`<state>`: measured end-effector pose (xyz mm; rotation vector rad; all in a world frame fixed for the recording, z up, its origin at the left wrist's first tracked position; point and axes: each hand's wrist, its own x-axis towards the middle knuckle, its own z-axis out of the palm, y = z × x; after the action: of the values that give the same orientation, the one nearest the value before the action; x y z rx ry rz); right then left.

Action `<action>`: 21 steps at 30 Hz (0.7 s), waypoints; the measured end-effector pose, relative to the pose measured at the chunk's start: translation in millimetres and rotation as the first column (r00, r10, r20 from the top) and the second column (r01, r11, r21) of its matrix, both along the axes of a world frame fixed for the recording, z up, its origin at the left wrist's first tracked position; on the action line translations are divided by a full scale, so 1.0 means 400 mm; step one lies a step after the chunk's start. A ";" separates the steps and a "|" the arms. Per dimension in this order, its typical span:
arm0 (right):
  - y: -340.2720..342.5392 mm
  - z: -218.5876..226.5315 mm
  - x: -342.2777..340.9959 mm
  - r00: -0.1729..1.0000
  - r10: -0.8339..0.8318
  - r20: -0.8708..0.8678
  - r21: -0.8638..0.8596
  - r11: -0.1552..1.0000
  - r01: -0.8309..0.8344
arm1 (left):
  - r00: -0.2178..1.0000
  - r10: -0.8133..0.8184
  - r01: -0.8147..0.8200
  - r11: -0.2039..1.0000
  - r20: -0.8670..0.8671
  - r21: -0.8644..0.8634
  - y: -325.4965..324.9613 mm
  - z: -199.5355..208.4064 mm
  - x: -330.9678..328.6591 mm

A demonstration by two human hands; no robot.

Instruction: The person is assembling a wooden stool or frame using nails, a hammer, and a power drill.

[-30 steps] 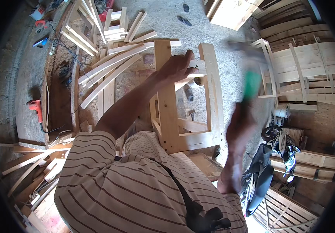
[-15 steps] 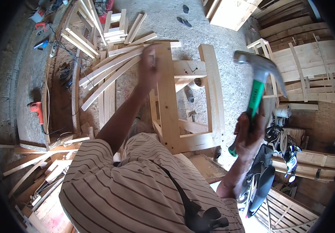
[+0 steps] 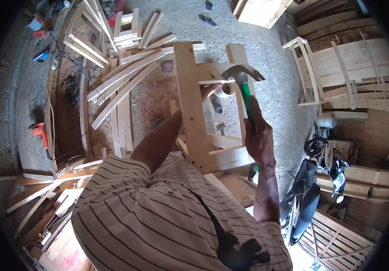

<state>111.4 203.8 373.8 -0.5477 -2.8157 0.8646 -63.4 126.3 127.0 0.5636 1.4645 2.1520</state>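
Observation:
My right hand [image 3: 260, 137] is wrapped round the green grip of a claw hammer [image 3: 245, 86], its steel head raised over the right side of a wooden frame [image 3: 189, 108]. The frame has two long beams joined by crosspieces. Behind its wide left beam passes my left forearm, and my left hand [image 3: 209, 90] shows in the gap below the far crosspiece. Its fingers are at a small round container [image 3: 225, 91]; whether they grip it is unclear. Lower in the opening, a second hammer [image 3: 221, 128] is visible.
Curved wooden strips [image 3: 127, 81] lie to the left of the frame. An orange power tool [image 3: 39, 134] with a cord rests on the bench at far left. To the right stand a slim wooden frame [image 3: 309, 72], stacked boards [image 3: 339, 58] and a motorbike [image 3: 305, 212].
My left hand has gone from above the left beam down behind it to the round container. The hammer has swung leftward in my right hand and is over the frame's right beam.

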 end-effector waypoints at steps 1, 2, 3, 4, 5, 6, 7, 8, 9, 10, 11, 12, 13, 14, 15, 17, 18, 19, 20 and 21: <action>0.009 -0.009 0.013 0.999 -0.007 -0.039 -0.043 0.999 0.006 | 0.998 -0.032 0.029 0.998 0.052 0.059 -0.002 0.002 0.002; 0.014 -0.004 0.025 0.993 -0.101 -0.054 -0.060 0.993 0.097 | 1.000 0.015 -0.015 1.000 -0.008 0.020 -0.001 0.003 0.001; 0.026 0.028 0.040 0.989 -0.088 -0.116 0.007 0.996 0.089 | 1.000 0.003 -0.003 1.000 0.005 0.012 -0.003 0.002 0.004; 0.035 0.075 0.052 0.979 -0.113 -0.172 0.029 0.992 0.120 | 1.000 0.006 -0.006 1.000 0.008 0.004 -0.001 0.001 0.005; 0.045 0.132 0.046 0.943 -0.146 -0.300 -0.059 0.989 0.134 | 1.000 0.007 -0.007 1.000 -0.002 0.007 -0.001 -0.001 0.007; 0.055 0.193 0.037 0.866 -0.171 -0.469 -0.155 0.982 0.110 | 1.000 0.004 -0.004 1.000 0.006 0.014 0.001 -0.005 0.007; 0.069 0.252 0.027 0.768 -0.184 -0.613 -0.114 0.983 0.144 | 1.000 0.001 -0.001 1.000 0.009 0.005 0.002 -0.008 0.010; 0.079 0.306 0.026 0.677 -0.207 -0.706 -0.098 0.976 0.196 | 1.000 0.000 0.000 1.000 0.009 0.006 0.004 -0.011 0.007; 0.079 0.334 0.024 0.471 -0.255 -0.845 -0.159 0.959 0.234 | 1.000 -0.001 0.001 1.000 0.011 0.005 0.006 -0.013 0.007; 0.075 0.322 0.015 0.352 -0.302 -0.886 -0.245 0.949 0.198 | 1.000 0.000 0.000 1.000 0.011 0.002 0.008 -0.014 0.005; 0.074 0.313 0.014 0.338 -0.340 -0.878 -0.310 0.940 0.140 | 1.000 -0.005 0.005 1.000 0.013 -0.001 0.009 -0.014 0.003; 0.058 0.242 0.009 0.495 -0.308 -0.812 -0.263 0.951 0.162 | 1.000 -0.004 0.004 1.000 0.015 0.000 0.010 -0.013 0.001; 0.051 0.169 0.008 0.720 -0.177 -0.671 -0.051 0.980 0.194 | 1.000 -0.003 0.003 1.000 0.012 0.006 0.010 -0.012 0.000; 0.037 0.078 0.001 0.929 -0.010 -0.369 0.237 0.966 0.105 | 1.000 -0.003 0.003 1.000 0.011 0.011 0.010 -0.011 -0.001; 0.025 -0.006 -0.006 0.997 0.080 0.023 0.388 0.918 -0.083 | 1.000 -0.005 0.005 1.000 0.008 0.011 0.009 -0.009 -0.002; 0.024 -0.061 0.007 0.995 -0.025 -0.095 0.007 1.000 0.026 | 1.000 -0.013 0.013 1.000 0.010 0.013 0.008 -0.006 -0.005; 0.027 -0.054 0.011 0.991 -0.111 -0.070 -0.110 0.989 0.103 | 1.000 0.000 0.001 1.000 -0.007 0.024 0.006 -0.005 -0.006; 0.034 -0.016 0.024 0.987 -0.098 -0.131 -0.122 0.989 0.082 | 1.000 -0.008 0.008 1.000 -0.007 0.018 0.005 -0.003 -0.004; 0.043 0.041 0.026 0.967 -0.151 -0.203 -0.152 0.981 0.121 | 1.000 -0.010 0.010 1.000 0.002 0.007 0.005 -0.004 -0.008; 0.044 0.105 0.018 0.906 -0.173 -0.386 -0.162 0.980 0.118 | 1.000 -0.011 0.011 1.000 -0.007 0.008 0.006 -0.004 -0.008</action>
<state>118.7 221.6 415.7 -0.5227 -2.3301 1.0102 -66.8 128.9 125.4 0.5810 1.4535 2.1500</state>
